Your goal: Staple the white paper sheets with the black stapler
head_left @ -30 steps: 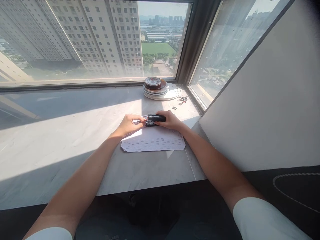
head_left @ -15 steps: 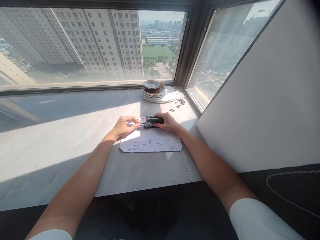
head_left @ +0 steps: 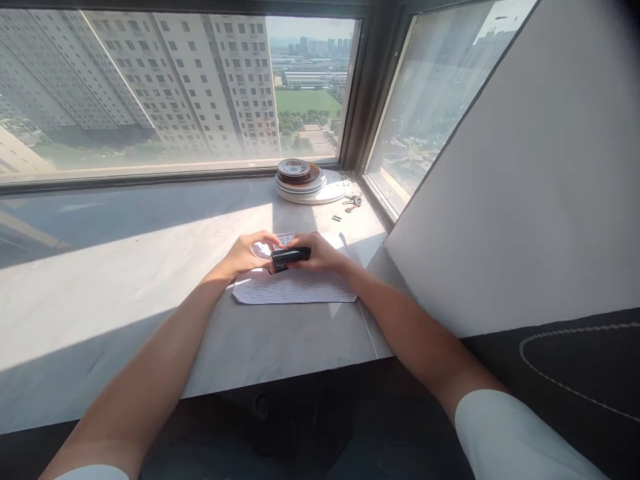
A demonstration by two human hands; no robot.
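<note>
Sill (head_left: 150,280), stapler (head_left: 291,255) axis left-right, right hand (head_left: 321,253) clamped on it, left hand (head_left: 247,253) grip unclear

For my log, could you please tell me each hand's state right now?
Left hand: curled at the front of the black plastic stapler; grip cannot be told.
Right hand: closed on the stapler.

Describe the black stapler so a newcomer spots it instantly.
Start at the grey stone sill under the big window and find the white sheet near its right end. At the sheet's far edge, the right hand grips the stapler: a short bar, the only solid black object there; plates and keys lie farther back.
</note>
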